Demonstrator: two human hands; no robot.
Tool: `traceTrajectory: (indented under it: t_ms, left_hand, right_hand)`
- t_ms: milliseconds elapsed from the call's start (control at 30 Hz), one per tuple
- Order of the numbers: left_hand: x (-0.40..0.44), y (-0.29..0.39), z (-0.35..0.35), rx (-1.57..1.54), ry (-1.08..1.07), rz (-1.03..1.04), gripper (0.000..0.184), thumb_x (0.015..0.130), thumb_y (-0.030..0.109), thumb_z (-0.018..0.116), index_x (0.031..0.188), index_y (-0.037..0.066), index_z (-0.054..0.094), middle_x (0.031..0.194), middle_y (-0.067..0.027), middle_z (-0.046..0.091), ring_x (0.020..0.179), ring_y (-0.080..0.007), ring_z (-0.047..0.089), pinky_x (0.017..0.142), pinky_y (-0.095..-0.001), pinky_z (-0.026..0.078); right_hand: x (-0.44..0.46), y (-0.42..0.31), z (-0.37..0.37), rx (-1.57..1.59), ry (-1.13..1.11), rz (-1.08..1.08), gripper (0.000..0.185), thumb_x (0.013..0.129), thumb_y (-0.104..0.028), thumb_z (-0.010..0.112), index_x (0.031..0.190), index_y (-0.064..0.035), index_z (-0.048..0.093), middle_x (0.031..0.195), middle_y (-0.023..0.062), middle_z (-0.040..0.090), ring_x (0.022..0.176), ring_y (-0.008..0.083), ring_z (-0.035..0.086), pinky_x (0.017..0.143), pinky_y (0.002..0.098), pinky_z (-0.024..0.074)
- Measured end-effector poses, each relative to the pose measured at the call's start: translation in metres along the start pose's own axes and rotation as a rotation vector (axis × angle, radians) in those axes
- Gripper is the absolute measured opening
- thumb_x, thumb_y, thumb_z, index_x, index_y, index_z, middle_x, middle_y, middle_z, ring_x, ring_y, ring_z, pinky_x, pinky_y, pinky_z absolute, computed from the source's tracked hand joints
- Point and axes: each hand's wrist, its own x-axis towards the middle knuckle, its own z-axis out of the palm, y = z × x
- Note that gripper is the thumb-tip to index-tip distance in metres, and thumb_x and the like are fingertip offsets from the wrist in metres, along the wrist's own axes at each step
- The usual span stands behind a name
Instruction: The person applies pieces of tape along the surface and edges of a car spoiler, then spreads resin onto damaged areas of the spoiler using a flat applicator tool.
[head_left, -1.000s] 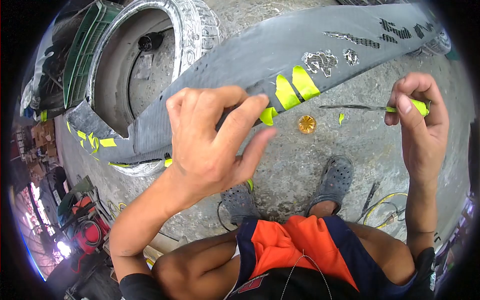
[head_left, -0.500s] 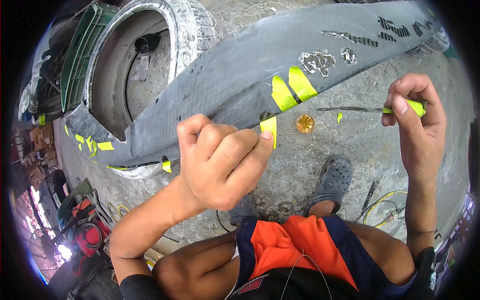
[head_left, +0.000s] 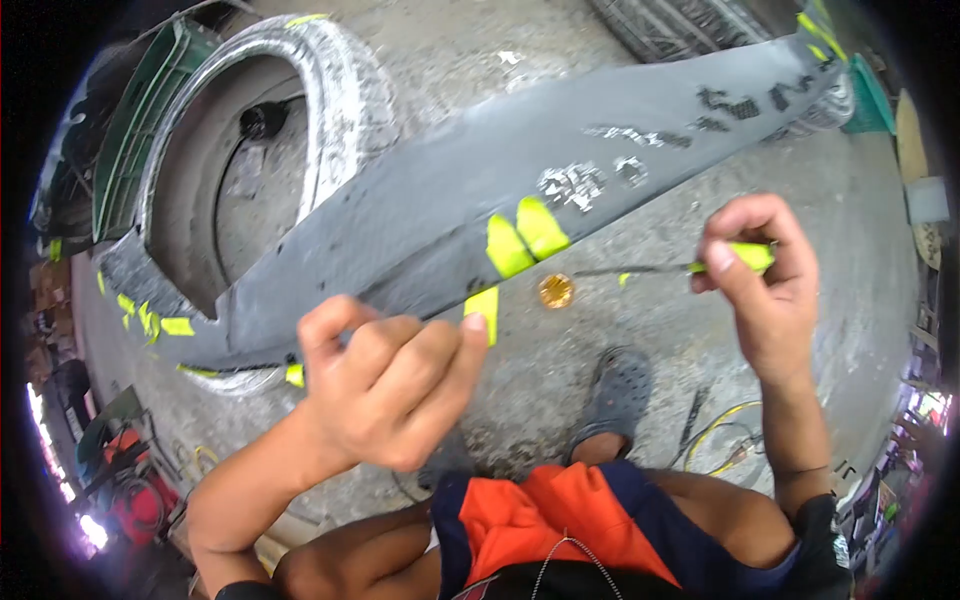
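A long dark grey panel [head_left: 420, 200] with patches of bare mesh-like weave lies across the view. Two strips of yellow-green tape [head_left: 526, 238] cross its lower edge. My left hand [head_left: 395, 385] is closed, thumb and forefinger pinching another tape strip [head_left: 483, 312] that hangs by the panel's edge. On the right, my right hand [head_left: 765, 285] grips the tape-wrapped handle [head_left: 750, 257] of a thin dark blade [head_left: 635, 269], which points left toward the panel. Between the blade's tip and the tape, a small amber round dish [head_left: 556, 291] rests on the floor.
A whitened tyre [head_left: 335, 110] lies under the panel's left part, beside a green crate [head_left: 135, 130]. More tyres [head_left: 690, 25] are at the top right. Cables [head_left: 725, 445] lie on the floor at lower right, and red equipment [head_left: 145, 505] is at lower left.
The view has shifted, so the panel appears lower and further left. Since the oldest frame, my left hand has moved down from the panel and closed on the tape strip. My right hand still holds the blade.
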Motion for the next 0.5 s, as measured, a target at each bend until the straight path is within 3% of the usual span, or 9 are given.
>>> traceTrajectory:
  t_ms: [200,333,500]
  left_hand:
    - [0.009,-0.008,-0.011,-0.006,-0.037,-0.031,0.043,0.061,0.005,0.085,0.103,0.007,0.074,0.088,0.0010,0.053,0.075,-0.0179,0.049,0.075,-0.0401,0.035]
    - [0.019,-0.008,-0.012,-0.120,0.011,-0.197,0.032,0.065,0.003,0.084,0.095,0.008,0.072,0.083,-0.0014,0.054,0.073,-0.0203,0.050,0.074,-0.0407,0.034]
    - [0.018,-0.016,-0.010,-0.163,0.013,-0.262,0.028,0.069,0.005,0.084,0.093,0.008,0.072,0.084,-0.0016,0.057,0.072,-0.0200,0.052,0.076,-0.0396,0.034]
  right_hand:
    - [0.000,0.002,-0.003,0.010,-0.023,0.027,0.016,0.097,-0.004,0.068,0.110,-0.0016,0.060,0.095,0.0034,0.063,0.082,0.0098,0.064,0.072,0.0257,0.0552]
    - [0.000,0.002,-0.003,0.018,-0.024,0.015,0.017,0.097,-0.004,0.069,0.111,-0.0017,0.060,0.094,0.0038,0.064,0.081,0.0094,0.064,0.071,0.0248,0.0538]
    - [0.000,0.000,-0.002,0.020,-0.036,0.022,0.019,0.096,-0.003,0.069,0.112,-0.0016,0.060,0.094,0.0040,0.065,0.081,0.0099,0.063,0.071,0.0253,0.0542]
